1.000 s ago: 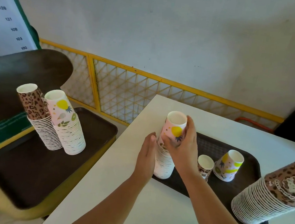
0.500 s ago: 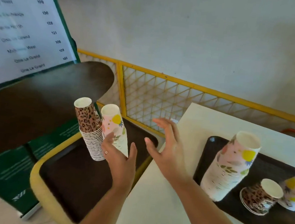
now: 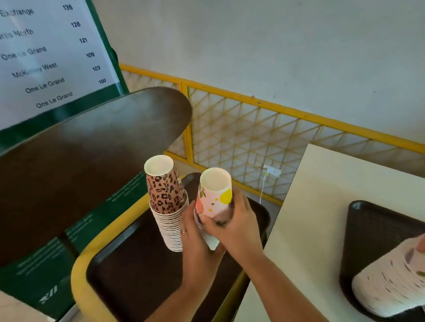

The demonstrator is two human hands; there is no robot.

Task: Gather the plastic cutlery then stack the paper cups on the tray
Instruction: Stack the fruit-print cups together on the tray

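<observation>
Pale wall, yellow lattice fence (image 3: 248,136), white bench (image 3: 334,201). Both hands, left grip (image 3: 197,241) and right grip (image 3: 235,227), clasp the floral cup stack (image 3: 213,200) on the chair tray (image 3: 124,278), beside the leopard stack (image 3: 167,203). No cutlery visible. Judged midway: another stack (image 3: 401,283) already sits on the bench tray (image 3: 372,232).

printed sign (image 3: 35,34), yellow lattice railing (image 3: 262,129), wall outlet (image 3: 272,171)

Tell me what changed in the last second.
Both hands let go of the floral cup stack on the table tray and swung left. Now the right hand and left hand grip the floral cup stack on the yellow-edged tray. The leopard-print stack beside it stayed put.
</observation>
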